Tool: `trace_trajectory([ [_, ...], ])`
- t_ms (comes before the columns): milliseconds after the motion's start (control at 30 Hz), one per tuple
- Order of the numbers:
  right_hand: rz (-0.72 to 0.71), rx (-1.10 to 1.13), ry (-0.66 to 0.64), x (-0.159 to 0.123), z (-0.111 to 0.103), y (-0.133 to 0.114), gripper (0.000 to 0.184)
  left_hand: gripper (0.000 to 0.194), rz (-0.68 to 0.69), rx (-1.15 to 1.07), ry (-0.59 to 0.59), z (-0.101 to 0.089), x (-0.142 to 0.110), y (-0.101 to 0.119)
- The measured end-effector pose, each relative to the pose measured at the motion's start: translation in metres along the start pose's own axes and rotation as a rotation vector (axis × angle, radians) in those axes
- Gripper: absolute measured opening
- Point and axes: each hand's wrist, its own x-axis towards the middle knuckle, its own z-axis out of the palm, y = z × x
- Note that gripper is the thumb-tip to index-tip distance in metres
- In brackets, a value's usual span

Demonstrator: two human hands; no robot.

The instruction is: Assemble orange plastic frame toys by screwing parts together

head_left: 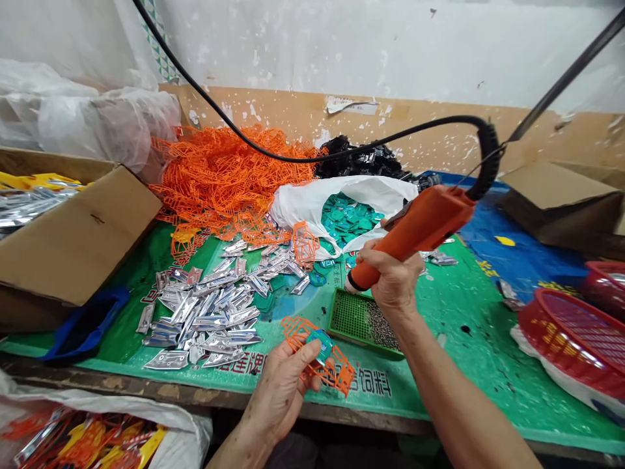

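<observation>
My left hand (286, 387) grips an orange plastic lattice frame (340, 370) near the table's front edge, with a teal piece (319, 345) held against it. My right hand (393, 279) is wrapped around an orange corded hand tool (415, 233), whose pale tip points down and left, apart from the frame. Just below that tip sits a green perforated tray (342, 319) holding small dark grains. Several silver foil pieces (205, 319) lie in a heap on the green table mat (454, 319), left of the tray. Another orange lattice frame (303, 244) rests near them.
A tangled pile of orange lattice frames (224, 176) and a white bag of teal pieces (312, 202) lie behind. Cardboard boxes (73, 234) stand at left and right. Red plastic baskets (571, 342) sit at right. A sack of orange and silver pieces (97, 423) lies at lower left.
</observation>
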Motion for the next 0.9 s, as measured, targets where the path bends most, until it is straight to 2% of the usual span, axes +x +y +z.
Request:
trace_trajectory([
  [900, -0.009, -0.005, -0.034, -0.0023, -0.0002, 0.0094, 0.013, 0.027, -0.018, 0.003, -0.017, -0.0036, 0.0011, -0.0033],
])
